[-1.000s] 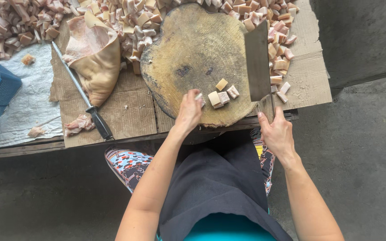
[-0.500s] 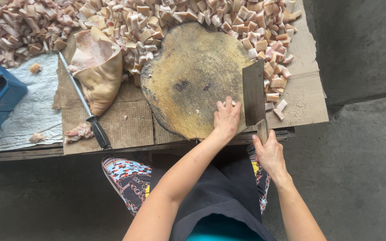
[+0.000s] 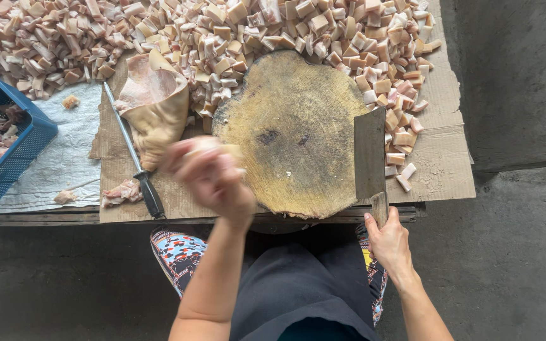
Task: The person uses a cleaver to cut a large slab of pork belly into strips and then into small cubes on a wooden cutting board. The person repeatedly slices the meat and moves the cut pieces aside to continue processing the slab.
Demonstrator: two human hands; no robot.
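The right hand is clenching the handle of the cleaver, lying flat at 3 o'clock on the round chopping block. The blurred left hand, at the block's 9 o'clock edge, is apparently grasping a pale meat piece, though its grip is unclear; judging by this, fresh stock is being fetched, and placing it centrally on the block comes next.

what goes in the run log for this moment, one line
left hand: blurred, over big meat piece | right hand: holds cleaver flat on chopping block | block bare

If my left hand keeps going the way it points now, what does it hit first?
Probably the large slab of meat beside the chopping block; the left hand is blurred, so direction is uncertain.
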